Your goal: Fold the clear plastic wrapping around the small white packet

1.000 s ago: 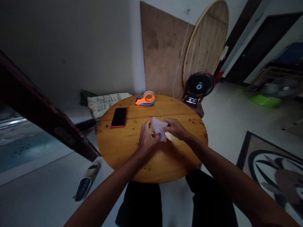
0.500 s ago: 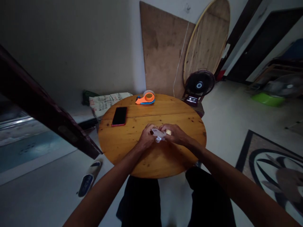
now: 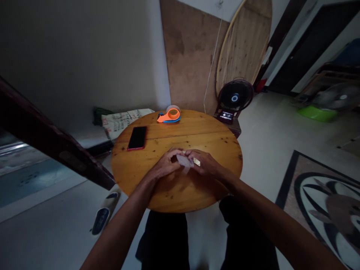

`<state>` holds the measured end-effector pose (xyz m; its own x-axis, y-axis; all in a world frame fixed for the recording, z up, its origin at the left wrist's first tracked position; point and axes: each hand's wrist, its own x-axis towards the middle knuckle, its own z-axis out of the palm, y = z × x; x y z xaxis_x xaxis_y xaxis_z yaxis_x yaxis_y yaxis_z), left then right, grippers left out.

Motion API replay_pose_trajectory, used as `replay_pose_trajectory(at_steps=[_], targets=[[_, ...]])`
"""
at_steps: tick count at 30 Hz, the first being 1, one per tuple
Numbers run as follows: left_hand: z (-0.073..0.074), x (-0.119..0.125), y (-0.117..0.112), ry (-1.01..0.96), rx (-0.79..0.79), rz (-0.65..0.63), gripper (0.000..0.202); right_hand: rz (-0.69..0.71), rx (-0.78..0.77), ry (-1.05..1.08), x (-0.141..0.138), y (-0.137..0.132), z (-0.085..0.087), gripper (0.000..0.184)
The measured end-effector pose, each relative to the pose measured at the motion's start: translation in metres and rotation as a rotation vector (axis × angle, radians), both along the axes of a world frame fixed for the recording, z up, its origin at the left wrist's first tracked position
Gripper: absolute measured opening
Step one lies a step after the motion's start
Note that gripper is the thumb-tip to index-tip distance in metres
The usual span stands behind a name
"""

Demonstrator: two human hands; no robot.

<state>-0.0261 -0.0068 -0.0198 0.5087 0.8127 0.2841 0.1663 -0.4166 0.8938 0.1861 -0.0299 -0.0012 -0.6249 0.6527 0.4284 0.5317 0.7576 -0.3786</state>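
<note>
Between my two hands, over the middle of a round wooden table (image 3: 168,195), is a crumpled piece of clear plastic (image 3: 185,161). My left hand (image 3: 168,162) curls round its left side with thumb and fingers. My right hand (image 3: 203,162) grips the other side, fingers bent. A small pale yellowish block-like piece (image 3: 196,162) pokes out from the right hand; its kind is unclear and most of it is hidden. Beyond the hands lie a dark phone with a red edge (image 3: 137,138) and an orange and blue tape dispenser (image 3: 170,115).
A black fan (image 3: 235,98) stands on a low stool past the table's right rim. Boards (image 3: 191,52) lean against the wall. To the left are a printed sack (image 3: 120,122), a dark wooden post (image 3: 64,142) and a slipper (image 3: 104,213) on the floor.
My left hand has loosened and shifted slightly left, with its fingers arched wider. The plastic and the pale piece have turned a little. The whole view has moved slightly.
</note>
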Motion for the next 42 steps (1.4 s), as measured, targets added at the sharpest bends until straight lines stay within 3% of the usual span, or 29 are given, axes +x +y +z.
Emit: replay_pose_trajectory(at_steps=[6, 10, 12, 18, 22, 26, 28, 33, 38, 42], targets=[[-0.011, 0.006, -0.003, -0.019, -0.004, 0.013, 0.037, -0.058, -0.02, 0.051, -0.005, -0.007, -0.009, 0.025], [-0.016, 0.009, -0.001, -0.056, 0.032, 0.06, 0.031, -0.083, -0.055, 0.164, -0.006, -0.005, -0.01, 0.019], [-0.015, 0.009, 0.0, -0.067, 0.013, 0.097, 0.028, -0.113, -0.171, 0.229, -0.006, 0.001, -0.007, 0.017], [-0.008, 0.005, 0.0, 0.06, -0.077, 0.229, 0.028, -0.199, -0.731, 0.607, -0.013, 0.02, -0.011, 0.017], [-0.007, 0.005, 0.0, 0.31, 0.117, 0.42, 0.028, -0.173, -0.804, 0.732, -0.016, 0.015, -0.016, 0.025], [-0.011, 0.009, 0.002, 0.197, 0.11, 0.37, 0.025, -0.092, -0.81, 0.669, -0.017, 0.004, -0.013, 0.043], [-0.011, 0.011, 0.003, 0.023, -0.031, 0.321, 0.027, -0.119, -0.788, 0.628, -0.019, 0.002, -0.014, 0.05], [-0.006, 0.009, 0.003, -0.36, -0.453, 0.096, 0.044, -0.178, -0.738, 0.679, -0.021, 0.007, -0.017, 0.04], [-0.003, 0.006, 0.005, -0.41, -0.502, 0.039, 0.052, -0.105, -0.826, 0.717, -0.02, 0.011, -0.012, 0.035], [-0.004, 0.006, 0.005, -0.4, -0.508, 0.045, 0.051, -0.12, -0.808, 0.709, -0.021, 0.013, -0.012, 0.035]])
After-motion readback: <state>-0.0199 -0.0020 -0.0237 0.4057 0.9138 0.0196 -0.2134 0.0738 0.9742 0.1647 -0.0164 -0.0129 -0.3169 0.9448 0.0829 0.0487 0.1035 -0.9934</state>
